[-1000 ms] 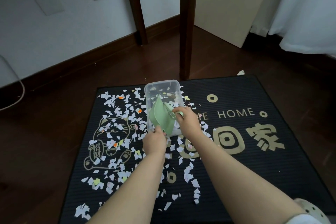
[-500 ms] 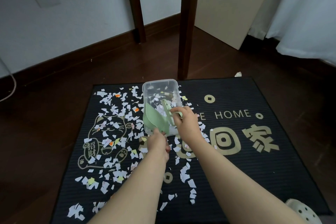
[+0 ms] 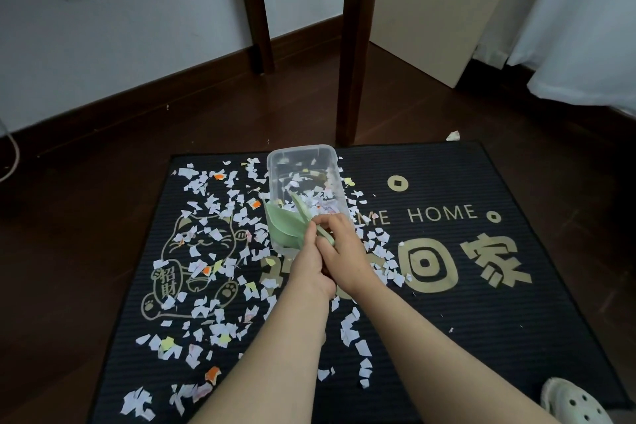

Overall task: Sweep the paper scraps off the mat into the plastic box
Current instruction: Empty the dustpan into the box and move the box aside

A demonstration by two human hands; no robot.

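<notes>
Where both hands [image 3: 330, 253] overlap, each grip unclear; green dustpan [image 3: 285, 227] half hidden

Under me the dark brown wooden floor [image 3: 103, 217] carries a black ribbed doormat [image 3: 481, 320] with gold print. Torn white paper scraps [image 3: 206, 251] litter its nine o'clock half; a clear rectangular plastic box [image 3: 303, 151] sits at twelve o'clock.
</notes>
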